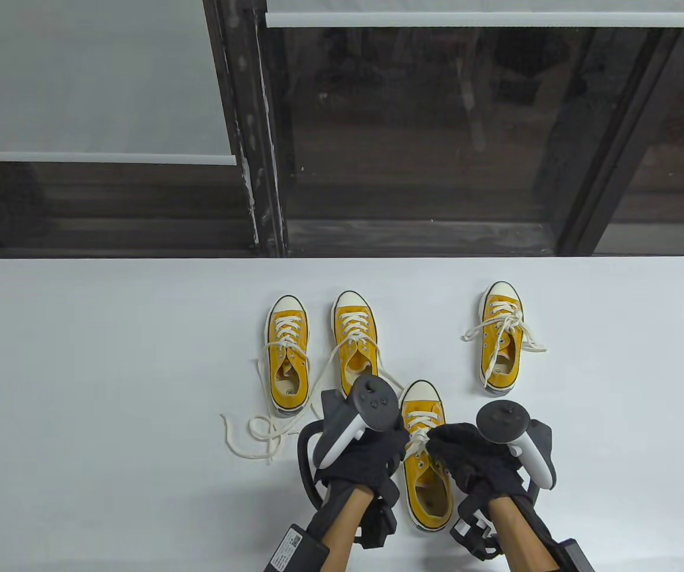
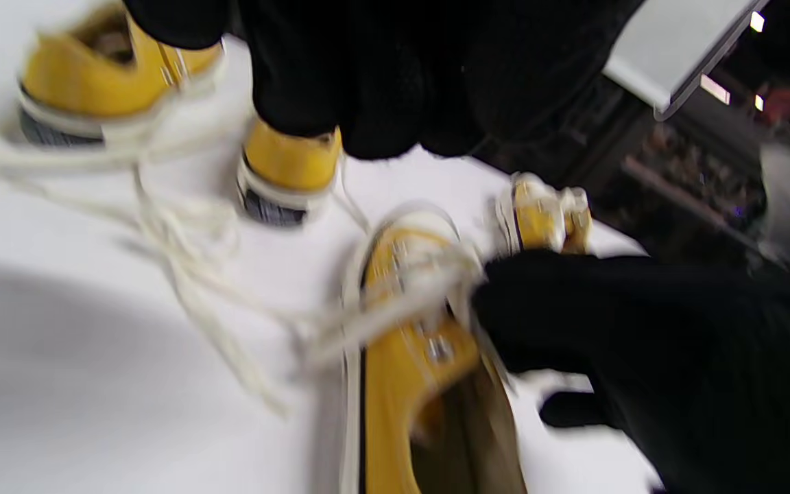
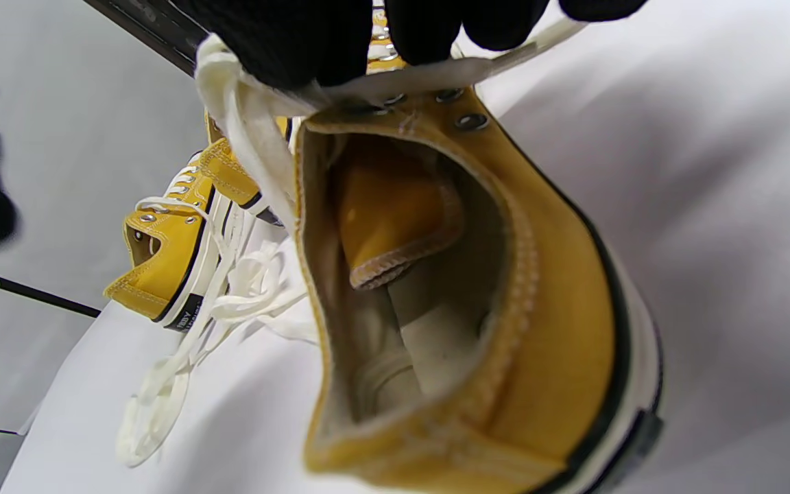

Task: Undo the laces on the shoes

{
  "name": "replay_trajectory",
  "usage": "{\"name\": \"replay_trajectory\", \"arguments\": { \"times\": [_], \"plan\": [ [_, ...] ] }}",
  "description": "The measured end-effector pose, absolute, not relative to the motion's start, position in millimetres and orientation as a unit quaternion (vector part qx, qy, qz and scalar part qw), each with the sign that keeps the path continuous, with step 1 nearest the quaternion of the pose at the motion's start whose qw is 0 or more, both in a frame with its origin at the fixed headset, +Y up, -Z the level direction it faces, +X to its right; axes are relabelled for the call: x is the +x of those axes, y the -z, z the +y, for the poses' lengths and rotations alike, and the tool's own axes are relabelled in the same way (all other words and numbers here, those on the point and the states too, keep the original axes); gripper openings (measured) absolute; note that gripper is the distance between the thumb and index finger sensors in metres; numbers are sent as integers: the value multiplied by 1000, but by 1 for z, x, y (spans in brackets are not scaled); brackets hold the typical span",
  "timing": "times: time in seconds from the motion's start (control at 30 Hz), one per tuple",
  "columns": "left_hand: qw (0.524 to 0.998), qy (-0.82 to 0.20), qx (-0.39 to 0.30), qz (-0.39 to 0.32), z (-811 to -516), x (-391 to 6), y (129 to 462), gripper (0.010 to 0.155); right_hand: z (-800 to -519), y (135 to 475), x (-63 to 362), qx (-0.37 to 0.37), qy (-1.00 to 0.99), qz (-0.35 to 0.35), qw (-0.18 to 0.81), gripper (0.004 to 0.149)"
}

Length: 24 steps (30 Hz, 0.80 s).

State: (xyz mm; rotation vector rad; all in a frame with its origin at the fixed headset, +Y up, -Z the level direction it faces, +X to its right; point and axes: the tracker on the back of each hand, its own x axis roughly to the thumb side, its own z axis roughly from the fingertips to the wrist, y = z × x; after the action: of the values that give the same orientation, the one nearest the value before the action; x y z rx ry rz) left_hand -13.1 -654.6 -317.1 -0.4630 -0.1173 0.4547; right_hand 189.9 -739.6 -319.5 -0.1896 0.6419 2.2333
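From the table view I see four yellow shoes on the white counter (image 1: pixel 80 333): a far pair side by side, the left shoe (image 1: pixel 288 357) and its mate (image 1: pixel 355 342), a lone shoe (image 1: pixel 501 336) off to the right, and the near shoe (image 1: pixel 424 456) between my two hands. My left hand (image 1: pixel 357 453) sits just left of the near shoe's laces, my right hand (image 1: pixel 467 459) just right of them, both close over the tongue. That view hides the fingers under the trackers, so I cannot tell the grip there. The right wrist view fills that in: my right fingers (image 3: pixel 299 41) pinch a white lace (image 3: pixel 251 137) at the top eyelets of the near shoe (image 3: pixel 505 309), and I look straight down into its open collar. The left wrist view is blurred; it shows the near shoe (image 2: pixel 409 357) with a lace streak across it running out towards the left, the right hand (image 2: pixel 642 343) against it, and my left fingers (image 2: pixel 367 68) curled at the top edge, but what they hold I cannot tell. Loose laces (image 1: pixel 258 432) from the far pair trail across the counter towards my left hand, and the lone shoe's lace ends lie spread out to either side of it.
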Motion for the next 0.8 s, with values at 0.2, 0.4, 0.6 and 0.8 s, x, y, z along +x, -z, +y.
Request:
{"name": "replay_trajectory", "arguments": {
  "times": [0.2, 0.4, 0.6, 0.8],
  "plan": [
    [922, -209, -323, -32, -697, 10, 328, 46, -744, 321, 195, -83, -856, 271, 431, 36],
    [911, -229, -343, -21, -718, 15, 330, 52, -745, 322, 199, -89, -835, 284, 463, 36],
    [896, -261, -359, -16, -731, 17, 330, 55, -742, 322, 201, -90, -832, 276, 473, 35],
    [896, -270, -352, -12, -735, 15, 330, 45, -744, 322, 200, -85, -829, 282, 476, 35]
  ]
}}
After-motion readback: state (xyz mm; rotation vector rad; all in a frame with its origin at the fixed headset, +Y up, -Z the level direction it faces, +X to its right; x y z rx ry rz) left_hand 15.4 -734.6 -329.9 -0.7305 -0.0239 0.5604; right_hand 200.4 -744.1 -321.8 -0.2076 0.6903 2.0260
